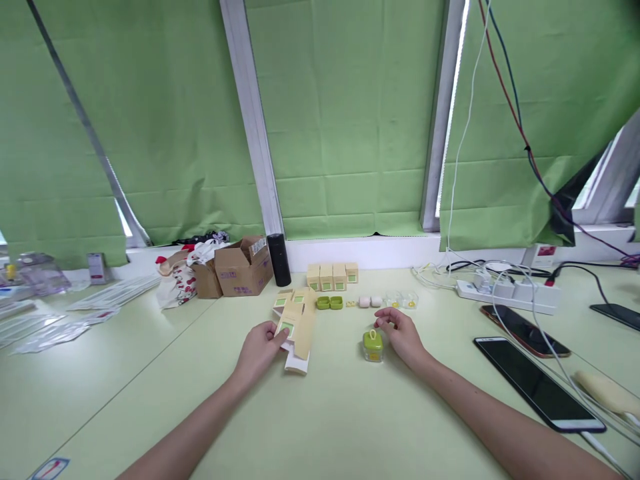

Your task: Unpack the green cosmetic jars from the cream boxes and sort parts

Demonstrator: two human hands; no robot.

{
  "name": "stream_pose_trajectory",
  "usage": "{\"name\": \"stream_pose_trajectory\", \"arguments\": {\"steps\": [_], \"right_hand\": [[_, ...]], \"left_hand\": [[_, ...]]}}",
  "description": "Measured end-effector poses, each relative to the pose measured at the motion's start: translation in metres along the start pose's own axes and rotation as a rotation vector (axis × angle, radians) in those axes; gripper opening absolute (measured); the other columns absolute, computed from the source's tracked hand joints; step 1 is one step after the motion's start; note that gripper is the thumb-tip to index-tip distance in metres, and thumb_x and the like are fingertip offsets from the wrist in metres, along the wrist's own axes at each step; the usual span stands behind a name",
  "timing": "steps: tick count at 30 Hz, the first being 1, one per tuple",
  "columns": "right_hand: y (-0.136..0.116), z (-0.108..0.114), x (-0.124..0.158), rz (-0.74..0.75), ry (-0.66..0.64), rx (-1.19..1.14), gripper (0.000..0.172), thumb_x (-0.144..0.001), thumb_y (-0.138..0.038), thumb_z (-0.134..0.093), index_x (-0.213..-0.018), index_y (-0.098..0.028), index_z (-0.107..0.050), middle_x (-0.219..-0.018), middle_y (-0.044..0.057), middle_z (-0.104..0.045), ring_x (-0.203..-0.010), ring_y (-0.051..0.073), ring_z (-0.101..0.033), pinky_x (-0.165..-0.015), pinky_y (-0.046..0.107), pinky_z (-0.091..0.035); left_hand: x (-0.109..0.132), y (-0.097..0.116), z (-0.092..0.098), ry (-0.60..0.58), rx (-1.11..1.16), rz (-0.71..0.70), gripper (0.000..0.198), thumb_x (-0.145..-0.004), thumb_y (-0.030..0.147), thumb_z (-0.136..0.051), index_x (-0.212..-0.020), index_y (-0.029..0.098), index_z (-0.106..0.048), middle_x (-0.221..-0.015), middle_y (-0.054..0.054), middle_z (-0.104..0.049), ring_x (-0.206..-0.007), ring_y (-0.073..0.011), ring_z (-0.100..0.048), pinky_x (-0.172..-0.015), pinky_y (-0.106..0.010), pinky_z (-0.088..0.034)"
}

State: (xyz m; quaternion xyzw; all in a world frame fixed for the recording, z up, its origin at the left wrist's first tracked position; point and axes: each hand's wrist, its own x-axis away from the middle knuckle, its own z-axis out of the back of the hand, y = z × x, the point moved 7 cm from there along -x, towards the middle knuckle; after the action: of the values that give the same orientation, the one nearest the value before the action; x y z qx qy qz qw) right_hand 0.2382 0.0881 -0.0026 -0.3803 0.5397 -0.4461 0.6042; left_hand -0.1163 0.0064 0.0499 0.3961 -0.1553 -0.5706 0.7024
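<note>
Small clear plastic case with green lid [373, 347] sits on pale green tabletop [330, 420], between hands. Right hand [404, 337] loosely curled, holds nothing, fingertips just beside lid loop. Left hand [260, 350] rests on stack of flattened beige cartons with green squares [300, 320]; grip underneath: cannot tell. Judgement: pinch loop squarely, keep carton stack pinned flat. Room: green fabric blinds [345, 120], white power strip [505, 292], black phone [537, 383] at right.

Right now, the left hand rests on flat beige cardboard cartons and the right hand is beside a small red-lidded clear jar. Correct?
No: in the head view the small clear jar beside the right hand has a green lid. The left hand rests on flat beige cardboard cartons.
</note>
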Motion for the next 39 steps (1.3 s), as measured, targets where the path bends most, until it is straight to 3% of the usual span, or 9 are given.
{"name": "stream_pose_trajectory", "arguments": {"steps": [6, 11, 17, 20, 23, 27, 32, 36, 39], "right_hand": [[0.000, 0.000, 0.000, 0.009, -0.003, 0.017, 0.024, -0.080, -0.038, -0.061, -0.095, -0.021, -0.067, -0.079, 0.004, -0.074, -0.081, 0.025, -0.067, -0.078, 0.035, -0.043], [0.000, -0.001, 0.001, 0.008, -0.011, 0.016, 0.024, -0.079, -0.037, -0.061, -0.095, -0.020, -0.067, -0.079, 0.004, -0.074, -0.082, 0.025, -0.067, -0.079, 0.036, -0.043], [0.000, -0.002, 0.001, 0.012, -0.030, 0.022, 0.024, -0.079, -0.037, -0.060, -0.096, -0.020, -0.066, -0.080, 0.005, -0.074, -0.083, 0.025, -0.067, -0.080, 0.037, -0.043], [-0.001, -0.001, 0.001, 0.011, -0.031, 0.031, 0.025, -0.079, -0.037, -0.060, -0.096, -0.020, -0.066, -0.079, 0.005, -0.074, -0.082, 0.025, -0.067, -0.080, 0.037, -0.043], [-0.003, -0.001, 0.001, 0.014, -0.025, 0.038, 0.024, -0.079, -0.037, -0.060, -0.095, -0.020, -0.066, -0.079, 0.005, -0.074, -0.082, 0.025, -0.067, -0.081, 0.037, -0.043], [-0.005, -0.001, 0.002, 0.012, -0.022, 0.039, 0.024, -0.079, -0.038, -0.059, -0.095, -0.021, -0.066, -0.079, 0.005, -0.074, -0.083, 0.026, -0.067, -0.082, 0.038, -0.044], [-0.002, -0.004, 0.002, 0.016, -0.051, 0.068, 0.025, -0.078, -0.036, -0.058, -0.097, -0.022, -0.067, -0.082, 0.004, -0.073, -0.084, 0.025, -0.067, -0.081, 0.037, -0.047], [-0.001, -0.006, 0.004, 0.016, -0.067, 0.146, 0.023, -0.080, -0.036, -0.056, -0.094, -0.022, -0.068, -0.087, 0.005, -0.074, -0.081, 0.023, -0.066, -0.078, 0.036, -0.050], [-0.003, -0.006, 0.004, 0.023, -0.088, 0.172, 0.023, -0.082, -0.036, -0.055, -0.094, -0.022, -0.068, -0.087, 0.005, -0.074, -0.080, 0.023, -0.066, -0.077, 0.036, -0.050]], "left_hand": [[0.014, 0.001, -0.007, -0.076, -0.234, -0.021, 0.038, -0.087, 0.056, -0.051, -0.067, 0.023, -0.051, -0.067, -0.003, -0.069, -0.067, -0.0244, -0.066, -0.062, -0.028, -0.035], [0.018, 0.017, -0.004, -0.081, -0.480, -0.118, 0.044, -0.094, 0.055, -0.040, -0.065, 0.024, -0.046, -0.069, -0.005, -0.071, -0.070, -0.0276, -0.066, -0.073, -0.034, -0.038], [0.022, 0.027, 0.000, -0.088, -0.595, -0.183, 0.048, -0.097, 0.055, -0.038, -0.065, 0.022, -0.053, -0.070, -0.007, -0.072, -0.070, -0.0276, -0.065, -0.079, -0.040, -0.036], [0.022, 0.032, 0.006, -0.053, -0.658, -0.222, 0.053, -0.098, 0.056, -0.036, -0.065, 0.022, -0.058, -0.071, -0.008, -0.073, -0.070, -0.0273, -0.064, -0.081, -0.042, -0.035], [0.024, 0.044, 0.016, 0.058, -0.753, -0.302, 0.054, -0.099, 0.055, -0.037, -0.066, 0.021, -0.061, -0.068, -0.011, -0.071, -0.075, -0.0292, -0.063, -0.082, -0.045, -0.034], [0.034, 0.074, 0.016, 0.122, -0.663, -0.462, 0.037, -0.099, 0.043, -0.044, -0.077, 0.020, -0.063, -0.076, -0.009, -0.071, -0.086, -0.0291, -0.061, -0.084, -0.045, -0.034], [0.053, 0.119, -0.025, -0.069, -0.432, -0.598, 0.020, -0.095, 0.032, -0.052, -0.105, 0.022, -0.066, -0.091, -0.008, -0.072, -0.102, -0.0311, -0.057, -0.090, -0.047, -0.037], [0.061, 0.140, -0.076, -0.276, -0.335, -0.599, 0.042, -0.090, 0.030, -0.059, -0.131, 0.022, -0.057, -0.115, -0.011, -0.069, -0.116, -0.0336, -0.050, -0.097, -0.048, -0.037], [0.061, 0.140, -0.110, -0.431, -0.231, -0.520, 0.056, -0.085, 0.033, -0.066, -0.139, 0.026, -0.053, -0.124, -0.012, -0.062, -0.116, -0.0328, -0.049, -0.097, -0.045, -0.041]]}}
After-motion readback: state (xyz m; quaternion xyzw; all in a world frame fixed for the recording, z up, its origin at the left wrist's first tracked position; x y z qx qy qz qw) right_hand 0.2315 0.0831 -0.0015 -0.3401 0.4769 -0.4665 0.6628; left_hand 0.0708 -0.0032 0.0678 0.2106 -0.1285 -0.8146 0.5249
